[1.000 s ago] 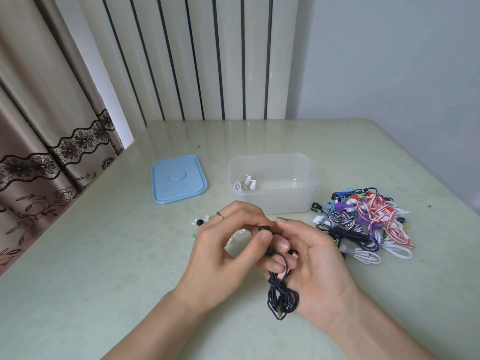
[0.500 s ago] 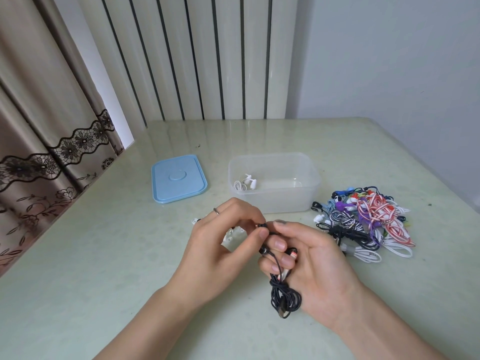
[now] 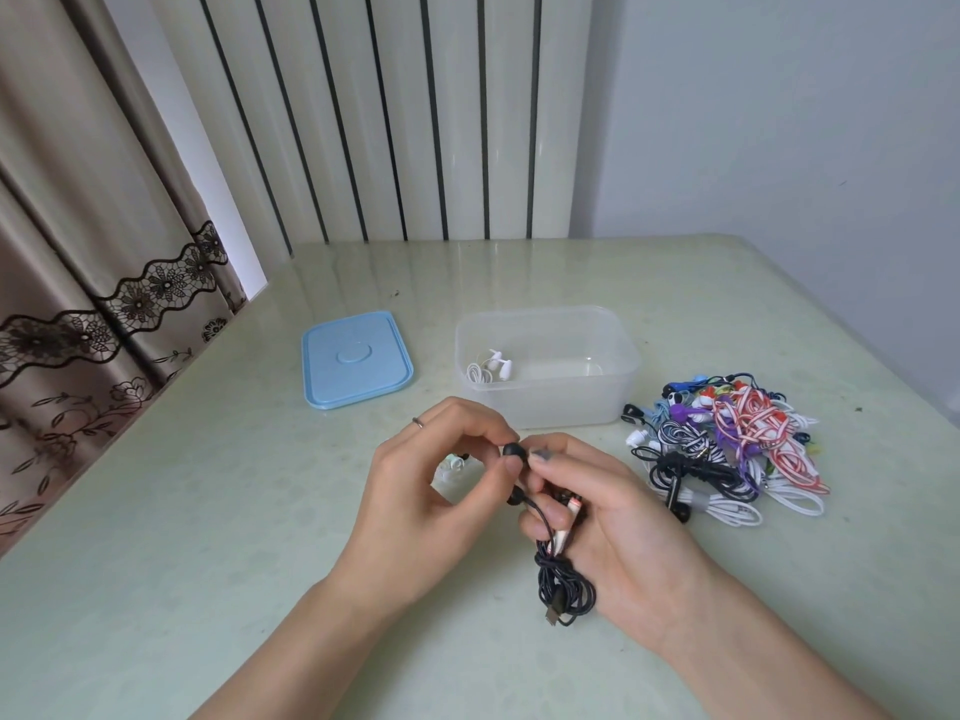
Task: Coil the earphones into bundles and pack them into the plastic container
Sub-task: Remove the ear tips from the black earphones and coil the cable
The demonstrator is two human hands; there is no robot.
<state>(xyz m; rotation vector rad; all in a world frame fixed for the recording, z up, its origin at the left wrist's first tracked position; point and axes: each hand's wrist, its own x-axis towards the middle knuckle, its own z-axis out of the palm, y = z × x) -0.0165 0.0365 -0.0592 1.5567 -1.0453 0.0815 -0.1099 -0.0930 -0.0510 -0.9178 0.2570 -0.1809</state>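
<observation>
Both hands work a black earphone (image 3: 563, 589) over the table's near middle. My left hand (image 3: 421, 506) pinches one black earbud between thumb and forefinger. My right hand (image 3: 618, 527) curls its fingers around the cable, whose coiled loops and plug hang below the fingers. A clear plastic container (image 3: 618, 350) stands just beyond the hands, holding one white earphone bundle (image 3: 488, 368) in its left end. A pile of tangled earphones (image 3: 727, 449) in black, white, red, purple and blue lies to the right of the hands.
A light blue lid (image 3: 356, 358) lies flat left of the container. Small white earbud tips (image 3: 452, 466) sit on the table behind my left hand. Curtains hang along the table's left edge; a white wall borders the right side.
Both hands have stayed in place. My left hand has shifted its pinch up to the black earbud, and the hanging coil has swung slightly lower and right.
</observation>
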